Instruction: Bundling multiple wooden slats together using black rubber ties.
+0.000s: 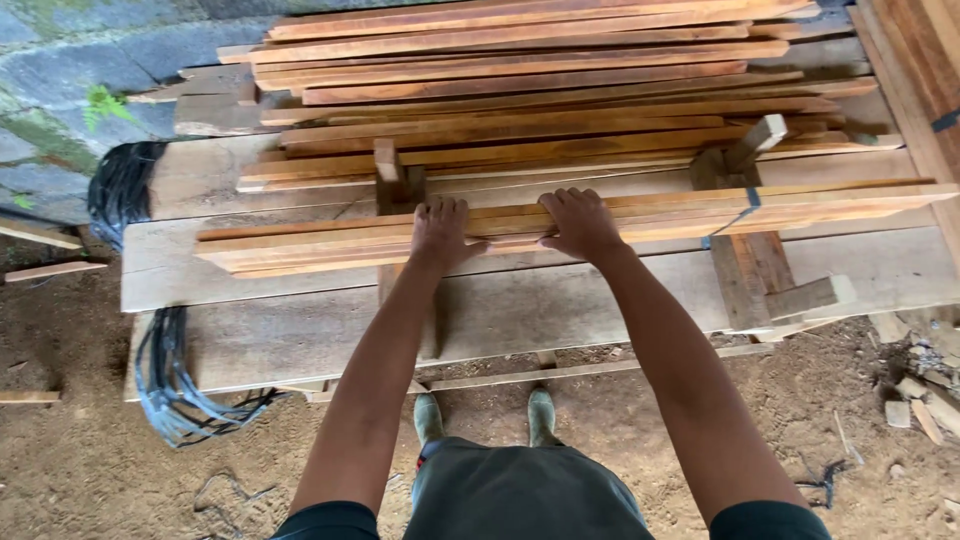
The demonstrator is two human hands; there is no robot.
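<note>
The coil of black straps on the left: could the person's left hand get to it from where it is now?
Probably yes. The left hand rests flat on the bundle of wooden slats, and nothing stands between it and the black straps, though it looks a stretch.

Outdoors or open shed, soft daylight, no hard shadows. Bare dirt floor, brown, w/ wood chips and offcuts scattered at right. Grey stone wall top left, mossy, small green plant growing from a joint. Wide pale planks as a bench across the middle, on wooden supports. Bundle of black straps hanging off bench's left end to the ground. Loose sticks on dirt at far left.
</note>
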